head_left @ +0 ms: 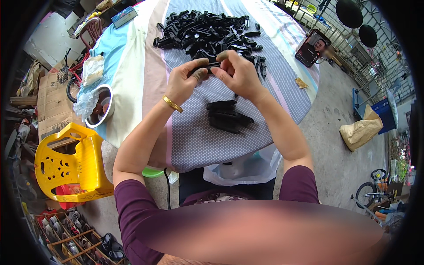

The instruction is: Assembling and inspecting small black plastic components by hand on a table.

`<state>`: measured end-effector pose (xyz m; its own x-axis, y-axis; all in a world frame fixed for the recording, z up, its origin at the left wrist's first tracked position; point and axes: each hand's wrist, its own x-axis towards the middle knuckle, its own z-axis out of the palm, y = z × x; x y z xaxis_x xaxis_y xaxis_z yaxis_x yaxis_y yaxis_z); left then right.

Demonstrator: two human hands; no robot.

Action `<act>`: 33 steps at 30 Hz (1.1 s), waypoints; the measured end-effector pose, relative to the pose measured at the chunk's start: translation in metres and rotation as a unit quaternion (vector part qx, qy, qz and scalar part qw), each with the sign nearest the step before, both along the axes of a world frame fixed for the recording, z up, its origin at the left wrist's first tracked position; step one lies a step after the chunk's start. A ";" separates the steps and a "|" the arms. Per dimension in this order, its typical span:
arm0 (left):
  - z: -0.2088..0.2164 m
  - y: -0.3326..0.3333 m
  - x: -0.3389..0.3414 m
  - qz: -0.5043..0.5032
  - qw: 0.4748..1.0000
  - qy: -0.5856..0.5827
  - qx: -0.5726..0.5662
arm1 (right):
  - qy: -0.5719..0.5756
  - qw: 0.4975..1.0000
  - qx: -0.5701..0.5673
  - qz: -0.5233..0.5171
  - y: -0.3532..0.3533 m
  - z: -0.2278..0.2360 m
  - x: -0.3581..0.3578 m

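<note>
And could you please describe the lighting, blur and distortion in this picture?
In the head view, light looks soft, without harsh shadows on the tablecloth; the piled black pieces merge into dark clutter; fisheye distortion warps the rim, leaving black corners; an oval blur smears the lower part.

Yellow plastic chair [86, 161] at left, metal bowl [111, 106] near it — phone [311, 49] at right, brown sack [360, 132] on concrete floor [324, 145].

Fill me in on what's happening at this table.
The left hand and right hand hold a small black part between them, above a cloth-covered table. Beyond them lies a large heap of black parts; a smaller pile sits on the near side. A phone stands near the table's right edge.
</note>
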<state>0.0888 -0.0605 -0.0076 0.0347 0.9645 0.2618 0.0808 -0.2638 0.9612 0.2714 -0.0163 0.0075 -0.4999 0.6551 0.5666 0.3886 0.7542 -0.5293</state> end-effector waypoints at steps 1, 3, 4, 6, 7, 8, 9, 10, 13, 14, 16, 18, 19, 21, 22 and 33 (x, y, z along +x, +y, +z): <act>0.001 0.000 -0.002 0.011 1.000 0.002 -0.011 | 0.004 0.997 0.077 -0.009 0.002 0.004 0.001; 0.005 -0.003 -0.001 0.006 0.998 0.041 0.044 | 0.017 0.997 0.045 0.067 0.010 0.000 0.002; 0.007 -0.004 0.002 -0.002 0.992 0.080 0.100 | 0.028 0.989 0.014 0.142 0.012 -0.001 0.003; 0.005 -0.006 0.006 0.012 0.986 0.112 0.123 | 0.028 0.980 -0.124 0.152 0.009 0.000 0.006; 0.005 -0.007 0.006 0.027 0.978 0.145 0.145 | 0.018 0.980 -0.131 0.149 0.008 0.001 0.007; 0.007 -0.008 0.006 0.028 0.978 0.145 0.145 | 0.007 0.980 -0.137 0.145 0.008 0.003 0.007; 0.011 -0.010 0.006 0.026 0.974 0.163 0.156 | 0.019 0.982 -0.123 0.142 0.005 0.005 0.006; 0.013 -0.011 0.006 0.025 0.969 0.180 0.168 | 0.020 0.982 -0.123 0.143 0.005 0.005 0.006; 0.008 -0.010 0.005 0.023 0.964 0.203 0.168 | 0.008 0.979 -0.149 0.141 0.008 0.006 0.009; 0.009 -0.010 0.006 0.024 0.964 0.203 0.168 | 0.025 0.974 -0.176 0.143 0.008 0.004 0.010; 0.012 -0.010 0.005 0.007 0.983 0.133 0.125 | 0.042 0.967 -0.201 0.153 0.012 0.001 0.008; 0.006 -0.006 0.002 -0.032 0.982 0.157 0.095 | 0.069 0.958 -0.241 0.143 0.020 0.001 0.015; 0.006 -0.006 0.002 -0.073 0.979 0.180 0.064 | -0.031 0.988 -0.137 0.064 0.022 0.013 0.023; 0.005 -0.011 0.006 -0.134 0.940 0.303 0.085 | -0.116 0.979 -0.166 0.023 0.028 0.019 0.037; 0.006 -0.014 0.009 -0.179 0.907 0.360 0.125 | -0.169 0.966 -0.194 0.015 0.025 0.024 0.040; -0.009 0.041 -0.012 0.222 0.904 0.364 0.041 | -0.342 0.938 -0.029 -0.039 -0.008 0.010 0.009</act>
